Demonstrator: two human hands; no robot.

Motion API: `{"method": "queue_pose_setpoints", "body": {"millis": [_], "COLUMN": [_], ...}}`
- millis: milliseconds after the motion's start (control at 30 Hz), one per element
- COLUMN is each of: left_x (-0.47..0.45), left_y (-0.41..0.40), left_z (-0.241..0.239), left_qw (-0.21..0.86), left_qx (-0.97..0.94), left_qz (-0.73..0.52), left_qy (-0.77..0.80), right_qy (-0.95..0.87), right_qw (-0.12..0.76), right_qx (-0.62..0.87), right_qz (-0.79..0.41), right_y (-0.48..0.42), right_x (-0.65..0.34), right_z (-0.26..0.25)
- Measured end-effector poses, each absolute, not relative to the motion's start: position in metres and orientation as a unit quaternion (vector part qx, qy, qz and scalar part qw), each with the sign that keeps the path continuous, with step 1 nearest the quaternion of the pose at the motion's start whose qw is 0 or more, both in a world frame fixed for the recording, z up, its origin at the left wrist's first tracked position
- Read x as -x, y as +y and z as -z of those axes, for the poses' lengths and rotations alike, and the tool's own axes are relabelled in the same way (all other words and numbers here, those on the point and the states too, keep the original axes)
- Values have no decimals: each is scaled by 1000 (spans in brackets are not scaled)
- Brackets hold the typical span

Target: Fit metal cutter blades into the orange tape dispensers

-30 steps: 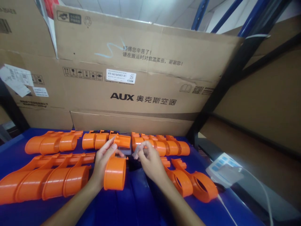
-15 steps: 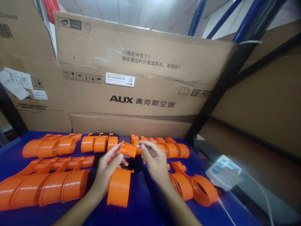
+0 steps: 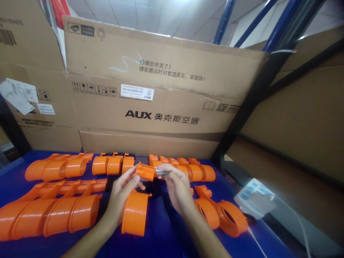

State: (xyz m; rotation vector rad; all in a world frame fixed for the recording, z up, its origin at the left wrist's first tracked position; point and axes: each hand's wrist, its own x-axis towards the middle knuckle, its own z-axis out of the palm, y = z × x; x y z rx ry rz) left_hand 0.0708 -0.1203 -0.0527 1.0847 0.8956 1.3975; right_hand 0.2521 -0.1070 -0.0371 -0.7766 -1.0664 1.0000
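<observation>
I see left hand (image 3: 121,192) fingers gripping orange part (image 3: 134,213) by its stub; right hand (image 3: 177,190) pinches grey strip (image 3: 162,172), lying crosswise, touching stub's right end.

The left hand (image 3: 122,190) and the right hand (image 3: 177,186) are bare, with slim fingers (image 3: 128,176). The nails are too small to make out. Behind each wrist runs an uncovered arm, the left forearm (image 3: 90,234) and the right forearm (image 3: 205,236), both smooth and slender as far up as the view shows them.
</observation>
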Motion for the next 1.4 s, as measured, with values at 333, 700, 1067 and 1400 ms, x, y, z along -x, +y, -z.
{"method": "queue_pose_setpoints", "body": {"millis": [333, 700, 1067, 1400], "left_x": [-73, -75, -75, -72], "left_y": [-123, -125, -123, -120], "left_z": [53, 48, 52, 49], "left_qw": [557, 562, 526, 544], "left_qx": [-435, -416, -471, -402], "left_qz": [-603, -619, -615, -639], "left_qy": [370, 357, 351, 367], "right_qy": [-522, -544, -643, -549], "right_qw": [677, 674, 614, 676], "right_qx": [378, 395, 434, 367], "right_qz": [-356, -306, -145, -326], "right_y": [-111, -109, -116, -113], "right_x": [-249, -249, -253, -249], "right_z": [36, 40, 34, 36]}}
